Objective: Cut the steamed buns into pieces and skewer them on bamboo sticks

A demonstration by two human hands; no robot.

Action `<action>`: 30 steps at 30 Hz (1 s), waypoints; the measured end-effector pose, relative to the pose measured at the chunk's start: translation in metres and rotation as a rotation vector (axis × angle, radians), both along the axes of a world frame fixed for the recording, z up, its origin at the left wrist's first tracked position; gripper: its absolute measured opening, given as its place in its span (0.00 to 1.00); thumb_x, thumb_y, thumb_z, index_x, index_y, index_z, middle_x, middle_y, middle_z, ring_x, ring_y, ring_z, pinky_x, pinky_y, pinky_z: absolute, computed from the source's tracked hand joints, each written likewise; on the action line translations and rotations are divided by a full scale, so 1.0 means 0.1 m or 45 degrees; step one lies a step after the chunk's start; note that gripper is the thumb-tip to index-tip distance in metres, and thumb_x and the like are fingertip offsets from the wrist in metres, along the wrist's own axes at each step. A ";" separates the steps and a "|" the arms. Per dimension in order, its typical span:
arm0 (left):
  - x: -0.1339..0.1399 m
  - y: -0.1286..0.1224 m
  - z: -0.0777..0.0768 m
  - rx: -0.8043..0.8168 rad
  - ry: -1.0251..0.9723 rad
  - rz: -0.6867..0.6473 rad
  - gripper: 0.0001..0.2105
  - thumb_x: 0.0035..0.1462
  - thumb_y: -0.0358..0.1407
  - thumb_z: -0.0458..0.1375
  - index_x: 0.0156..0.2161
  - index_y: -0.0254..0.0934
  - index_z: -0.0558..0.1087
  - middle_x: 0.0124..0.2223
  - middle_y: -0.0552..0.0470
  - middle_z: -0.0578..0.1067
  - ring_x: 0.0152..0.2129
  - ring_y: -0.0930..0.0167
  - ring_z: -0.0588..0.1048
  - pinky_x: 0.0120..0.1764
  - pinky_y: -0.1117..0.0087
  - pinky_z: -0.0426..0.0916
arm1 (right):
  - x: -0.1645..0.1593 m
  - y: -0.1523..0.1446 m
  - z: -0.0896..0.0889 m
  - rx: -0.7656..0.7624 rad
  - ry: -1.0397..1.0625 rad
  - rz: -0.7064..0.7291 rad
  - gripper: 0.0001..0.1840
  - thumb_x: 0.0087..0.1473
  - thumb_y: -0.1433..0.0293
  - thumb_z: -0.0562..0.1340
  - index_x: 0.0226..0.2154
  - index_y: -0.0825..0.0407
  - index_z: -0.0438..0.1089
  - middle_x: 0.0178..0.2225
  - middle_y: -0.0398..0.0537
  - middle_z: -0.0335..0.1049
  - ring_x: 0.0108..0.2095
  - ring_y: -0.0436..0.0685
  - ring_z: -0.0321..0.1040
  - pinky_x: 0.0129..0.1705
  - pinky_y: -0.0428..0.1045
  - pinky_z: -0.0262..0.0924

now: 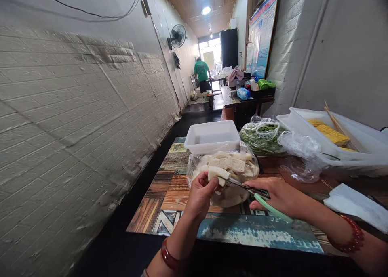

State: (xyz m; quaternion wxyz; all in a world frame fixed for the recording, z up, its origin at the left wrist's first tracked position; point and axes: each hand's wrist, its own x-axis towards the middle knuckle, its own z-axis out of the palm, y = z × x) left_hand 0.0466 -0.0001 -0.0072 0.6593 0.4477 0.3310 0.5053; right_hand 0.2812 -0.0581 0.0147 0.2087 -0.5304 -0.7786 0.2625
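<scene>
My left hand pinches a pale, slab-like piece of food between thumb and fingers; its exact kind I cannot tell. My right hand grips scissors with light green handles. The blades point left and reach the piece's right end; whether they have cut into it is unclear. Right behind and beneath the hands, a clear plastic bag lies opened on the table, full of similar whitish pieces.
Behind the bag stands a white plastic tub. To its right are a bag of green vegetables, a crumpled plastic bag and white bins holding corn. White paper lies at right. A person in green stands far back.
</scene>
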 end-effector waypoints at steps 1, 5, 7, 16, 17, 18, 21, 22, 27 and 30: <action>0.00 0.00 0.00 0.001 0.000 -0.007 0.18 0.41 0.42 0.74 0.34 0.33 0.78 0.30 0.52 0.78 0.22 0.75 0.72 0.26 0.75 0.67 | 0.02 0.00 -0.01 -0.003 0.004 0.016 0.20 0.52 0.59 0.69 0.45 0.51 0.80 0.42 0.54 0.81 0.43 0.67 0.76 0.46 0.54 0.67; -0.01 0.00 0.00 0.021 0.002 -0.036 0.18 0.41 0.43 0.74 0.33 0.33 0.78 0.28 0.53 0.77 0.20 0.76 0.72 0.26 0.75 0.68 | 0.07 0.01 -0.02 -0.009 0.012 -0.003 0.18 0.51 0.59 0.69 0.43 0.50 0.80 0.40 0.52 0.81 0.39 0.65 0.76 0.43 0.52 0.67; -0.02 0.00 -0.01 0.030 0.000 -0.045 0.17 0.42 0.43 0.74 0.32 0.33 0.78 0.29 0.52 0.77 0.21 0.75 0.72 0.26 0.75 0.68 | 0.07 0.01 -0.01 -0.012 0.020 0.005 0.17 0.51 0.60 0.69 0.43 0.49 0.80 0.38 0.50 0.81 0.37 0.63 0.76 0.40 0.50 0.66; -0.03 -0.01 0.00 -0.039 -0.078 -0.067 0.20 0.43 0.43 0.74 0.38 0.31 0.79 0.33 0.49 0.79 0.25 0.74 0.74 0.28 0.75 0.71 | 0.04 -0.02 -0.02 -0.013 0.056 0.007 0.15 0.50 0.65 0.67 0.43 0.48 0.79 0.38 0.47 0.81 0.39 0.63 0.75 0.45 0.51 0.67; -0.03 -0.02 0.00 -0.046 -0.087 -0.059 0.20 0.43 0.43 0.74 0.38 0.31 0.79 0.33 0.49 0.79 0.25 0.74 0.74 0.28 0.75 0.71 | 0.03 -0.02 -0.02 -0.021 0.054 -0.012 0.16 0.50 0.65 0.68 0.44 0.48 0.79 0.40 0.48 0.81 0.41 0.64 0.75 0.47 0.51 0.67; -0.02 -0.02 0.00 -0.049 -0.093 -0.052 0.20 0.43 0.43 0.74 0.38 0.31 0.79 0.33 0.49 0.79 0.25 0.74 0.74 0.28 0.74 0.71 | 0.03 -0.03 0.00 -0.036 0.050 -0.028 0.17 0.50 0.66 0.67 0.44 0.48 0.79 0.41 0.48 0.81 0.42 0.64 0.75 0.48 0.52 0.67; -0.03 -0.01 -0.02 -0.035 -0.066 -0.027 0.19 0.43 0.43 0.74 0.36 0.31 0.79 0.32 0.50 0.78 0.25 0.74 0.73 0.29 0.74 0.71 | 0.00 -0.04 0.04 -0.084 0.014 -0.051 0.16 0.48 0.67 0.67 0.42 0.48 0.79 0.42 0.49 0.80 0.44 0.65 0.75 0.51 0.53 0.66; -0.04 -0.01 -0.03 -0.022 -0.043 -0.025 0.19 0.43 0.43 0.73 0.35 0.31 0.78 0.32 0.50 0.78 0.24 0.74 0.73 0.29 0.74 0.71 | -0.02 -0.04 0.05 -0.090 -0.003 -0.058 0.16 0.48 0.67 0.67 0.42 0.48 0.79 0.43 0.50 0.80 0.45 0.66 0.75 0.51 0.54 0.65; -0.06 0.02 -0.05 0.031 0.039 -0.042 0.19 0.43 0.44 0.73 0.35 0.31 0.78 0.30 0.50 0.78 0.23 0.75 0.73 0.29 0.74 0.70 | -0.07 -0.02 0.09 -0.115 -0.067 -0.063 0.28 0.45 0.67 0.68 0.51 0.53 0.76 0.50 0.56 0.77 0.48 0.68 0.73 0.52 0.56 0.65; -0.07 0.03 -0.05 0.044 0.012 -0.016 0.18 0.43 0.43 0.73 0.34 0.32 0.77 0.30 0.52 0.77 0.22 0.75 0.72 0.28 0.74 0.70 | -0.10 0.00 0.09 -0.139 -0.084 -0.103 0.35 0.44 0.66 0.68 0.56 0.58 0.71 0.52 0.59 0.75 0.49 0.68 0.72 0.53 0.56 0.66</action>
